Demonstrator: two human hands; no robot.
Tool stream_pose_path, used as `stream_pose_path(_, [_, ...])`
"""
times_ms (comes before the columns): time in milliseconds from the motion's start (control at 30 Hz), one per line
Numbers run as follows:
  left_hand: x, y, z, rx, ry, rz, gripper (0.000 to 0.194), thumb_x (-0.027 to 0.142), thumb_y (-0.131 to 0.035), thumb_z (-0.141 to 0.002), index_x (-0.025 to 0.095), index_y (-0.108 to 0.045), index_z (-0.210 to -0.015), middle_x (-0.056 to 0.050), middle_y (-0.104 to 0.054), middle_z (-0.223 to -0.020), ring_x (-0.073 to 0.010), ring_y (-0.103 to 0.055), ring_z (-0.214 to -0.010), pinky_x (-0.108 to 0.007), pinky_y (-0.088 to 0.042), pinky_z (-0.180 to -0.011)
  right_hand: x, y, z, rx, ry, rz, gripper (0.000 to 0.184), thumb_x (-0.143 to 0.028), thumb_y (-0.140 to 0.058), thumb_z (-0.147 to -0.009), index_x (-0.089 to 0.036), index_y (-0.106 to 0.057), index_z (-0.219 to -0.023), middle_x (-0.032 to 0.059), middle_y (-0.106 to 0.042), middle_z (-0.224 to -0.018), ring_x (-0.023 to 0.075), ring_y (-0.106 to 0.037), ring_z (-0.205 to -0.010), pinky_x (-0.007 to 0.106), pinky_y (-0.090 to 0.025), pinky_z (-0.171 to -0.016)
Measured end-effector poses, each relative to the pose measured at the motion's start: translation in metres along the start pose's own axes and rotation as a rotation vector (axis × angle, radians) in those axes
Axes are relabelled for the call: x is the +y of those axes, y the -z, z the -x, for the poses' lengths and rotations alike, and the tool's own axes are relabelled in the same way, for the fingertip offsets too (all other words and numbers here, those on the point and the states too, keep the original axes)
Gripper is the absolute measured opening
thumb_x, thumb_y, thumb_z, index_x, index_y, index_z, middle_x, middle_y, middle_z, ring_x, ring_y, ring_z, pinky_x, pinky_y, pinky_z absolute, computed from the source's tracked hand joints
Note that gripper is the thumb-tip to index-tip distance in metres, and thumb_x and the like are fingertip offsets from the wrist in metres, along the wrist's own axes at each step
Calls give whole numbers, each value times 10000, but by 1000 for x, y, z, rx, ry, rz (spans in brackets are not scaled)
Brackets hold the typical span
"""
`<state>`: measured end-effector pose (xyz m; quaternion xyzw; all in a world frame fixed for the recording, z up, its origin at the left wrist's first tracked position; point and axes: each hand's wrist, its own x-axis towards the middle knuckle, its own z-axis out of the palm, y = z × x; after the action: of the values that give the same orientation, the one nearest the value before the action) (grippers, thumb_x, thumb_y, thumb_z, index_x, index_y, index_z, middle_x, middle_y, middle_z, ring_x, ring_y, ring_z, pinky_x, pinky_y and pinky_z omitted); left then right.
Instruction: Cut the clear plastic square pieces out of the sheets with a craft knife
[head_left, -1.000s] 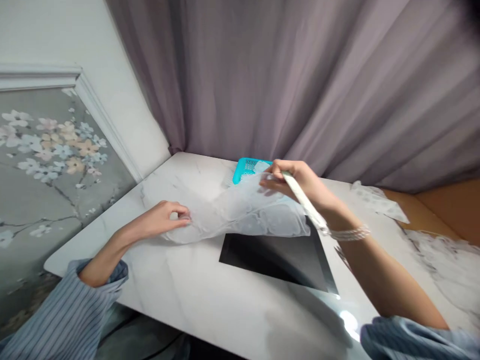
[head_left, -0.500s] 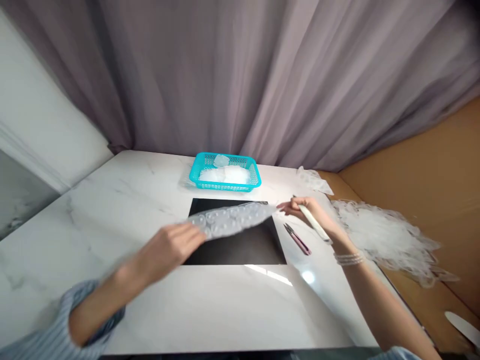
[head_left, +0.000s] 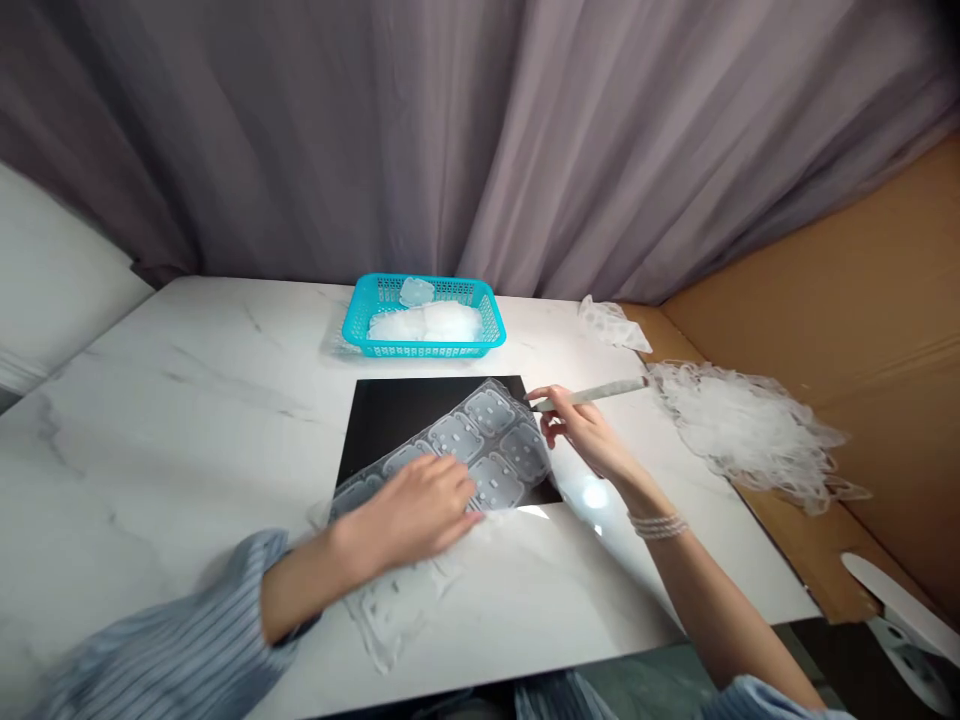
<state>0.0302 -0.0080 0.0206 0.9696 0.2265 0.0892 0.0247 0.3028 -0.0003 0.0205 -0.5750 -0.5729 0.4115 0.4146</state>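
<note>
My left hand (head_left: 420,503) lies unclenched on clear sheeting (head_left: 491,412); my right hand (head_left: 594,438) clamps a pen-like tool (head_left: 611,389). Overhanging the mat (head_left: 386,412), the sheeting could skid.

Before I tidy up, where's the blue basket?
In the head view, the blue basket sits slightly left of centre, between the black mat and the curtain.

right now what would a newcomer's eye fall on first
Probably the blue basket of white pieces at the back of the table. Then the clear plastic sheet lying askew across the black mat, under the left hand; the right hand holds a slim tool. The tangled white heap at right stands out.
</note>
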Motion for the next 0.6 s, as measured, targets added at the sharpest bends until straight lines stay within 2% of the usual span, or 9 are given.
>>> stream_pose_path(67, [-19, -15, -21, 33, 66, -12, 233, 321, -497, -966, 141, -638, -1011, -118, -691, -1049, -253, -652, -1015, -373, -511, -854, 3, -20, -9, 16, 68, 76, 444, -561, -440, -958, -173, -652, -997, 48, -608, -783, 177, -613, -661, 306, -533, -583])
stream_pose_path(133, [-34, -32, -34, 54, 103, -23, 303, 294, -464, -976, 103, -599, -1168, -184, -633, -1246, -284, -588, -1194, -406, -482, -964, 9, -38, -15, 17, 98, 114, 395, -525, -478, -954, -171, -645, -1009, 52, -637, -779, 191, -634, -690, 316, -541, -621])
stream_pose_path(267, [-44, -56, -37, 62, 114, -25, 396, 260, -449, -970, 96, -514, -1325, -209, -523, -1416, -304, -470, -1349, -438, -424, -1067, 23, -62, -18, 29, 132, 188, 292, -453, -500, -963, -189, -626, -962, 41, -644, -769, 200, -634, -715, 320, -523, -660])
stream_pose_path(400, [-42, -63, -30, 67, 94, -56, 406, 272, -431, -981, 116, -508, -1347, -230, -487, -1447, -322, -448, -1369, -442, -411, -1084, 27, -67, -13, 8, 145, 267, 236, -389, -494, -976, -205, -632, -928, 40, -652, -781, 208, -631, -738, 333, -499, -704])
stream_pose_path(600, [-38, -60, -28, 61, 89, -146, 405, 283, -364, -1010, 124, -520, -1348, -238, -503, -1435, -332, -460, -1363, -470, -370, -1115, 23, -69, -14, -29, 207, 371, 227, -328, -452, -997, -206, -632, -932, 70, -688, -886, 218, -653, -808, 342, -505, -741])
